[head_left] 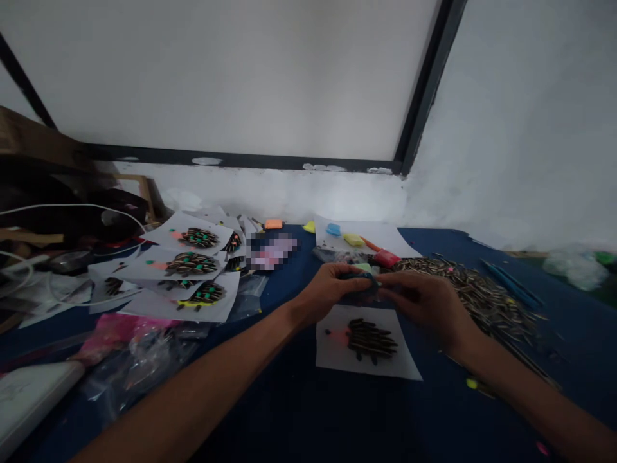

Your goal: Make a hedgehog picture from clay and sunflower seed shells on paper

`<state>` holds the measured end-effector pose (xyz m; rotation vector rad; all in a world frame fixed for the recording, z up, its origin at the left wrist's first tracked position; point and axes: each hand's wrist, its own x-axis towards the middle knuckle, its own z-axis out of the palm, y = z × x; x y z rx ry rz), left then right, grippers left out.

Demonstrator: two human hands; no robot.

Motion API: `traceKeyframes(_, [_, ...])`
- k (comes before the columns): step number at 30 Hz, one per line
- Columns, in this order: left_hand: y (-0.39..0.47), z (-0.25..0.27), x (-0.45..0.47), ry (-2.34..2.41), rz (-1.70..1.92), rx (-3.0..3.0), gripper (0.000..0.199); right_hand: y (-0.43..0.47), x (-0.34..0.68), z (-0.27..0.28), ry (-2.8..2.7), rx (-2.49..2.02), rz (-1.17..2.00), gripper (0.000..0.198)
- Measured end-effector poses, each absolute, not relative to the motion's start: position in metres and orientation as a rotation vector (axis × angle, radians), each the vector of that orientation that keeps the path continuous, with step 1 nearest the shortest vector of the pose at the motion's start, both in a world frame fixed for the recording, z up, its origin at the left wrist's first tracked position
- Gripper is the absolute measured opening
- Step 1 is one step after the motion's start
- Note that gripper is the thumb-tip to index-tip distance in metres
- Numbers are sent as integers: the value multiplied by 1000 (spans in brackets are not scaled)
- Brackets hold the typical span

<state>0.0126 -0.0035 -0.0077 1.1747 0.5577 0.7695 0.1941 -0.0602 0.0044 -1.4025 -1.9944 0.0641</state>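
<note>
My left hand is closed around a small dark packet, perhaps wrapped modelling clay; blur hides its exact kind. From the other side, the fingertips of my right hand are pinched together at the packet's right end. Just below both hands lies a white paper sheet bearing a hedgehog figure, with striped sunflower seeds as spines and a pink clay snout tipped in black. A pale green piece shows behind the packet, partly covered by my fingers.
Sunflower seeds lie piled at right beside blue tweezers-like tools. Behind are clay blocks in blue, yellow and red. Finished-looking hedgehog sheets overlap at left, above crumpled plastic bags.
</note>
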Motion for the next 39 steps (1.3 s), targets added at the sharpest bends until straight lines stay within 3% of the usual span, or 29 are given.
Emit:
traceKeyframes(27, [-9,-7,18,641,800,1240,11,-62,186,-4,-2156,-1276,-376,12])
traceKeyframes(39, [-3,-7,15,639,805,1084,19,-69,183,20,-1532,-1310,518,14])
